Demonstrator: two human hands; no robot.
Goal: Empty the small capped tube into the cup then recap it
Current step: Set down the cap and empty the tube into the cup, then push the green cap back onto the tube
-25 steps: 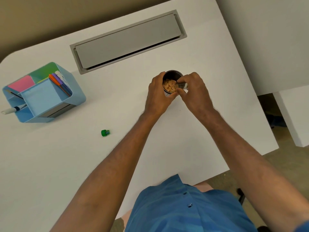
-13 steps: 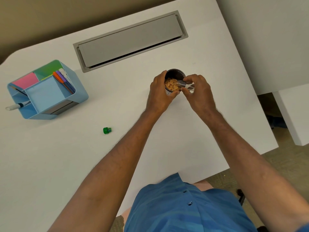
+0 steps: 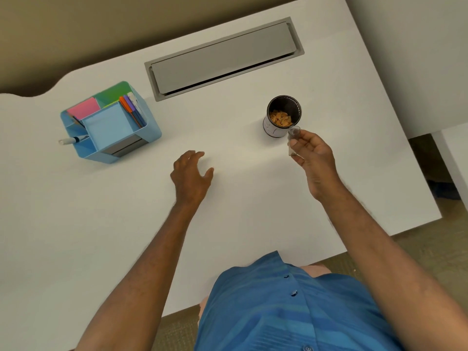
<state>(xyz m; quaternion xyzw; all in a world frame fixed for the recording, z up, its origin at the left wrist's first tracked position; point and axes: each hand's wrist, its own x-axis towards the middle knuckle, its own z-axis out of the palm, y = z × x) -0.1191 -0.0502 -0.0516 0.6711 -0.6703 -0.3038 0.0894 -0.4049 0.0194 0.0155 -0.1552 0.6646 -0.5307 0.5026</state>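
Observation:
A dark cup (image 3: 272, 129) stands on the white desk (image 3: 76, 236) with tan flakes lying inside it. My right hand (image 3: 312, 158) is just to the front right of the cup and holds a small clear tube (image 3: 293, 138). The tube is uncapped, roughly upright and looks nearly empty, with its open mouth close to the cup's near rim. My left hand (image 3: 191, 173) hovers low over the desk left of the cup, fingers spread and palm down. No cap is visible; the spot under my left hand is hidden.
A light blue desk organizer (image 3: 111, 122) with sticky notes, pens and a marker sits at the left. A grey cable hatch (image 3: 222, 59) is set into the desk behind the cup. The desk's right edge (image 3: 405, 148) drops to the floor.
My left hand let go of the cup and moved left and nearer, over where the green cap lay. My right hand drew the tube back from the cup's mouth and turned it upright.

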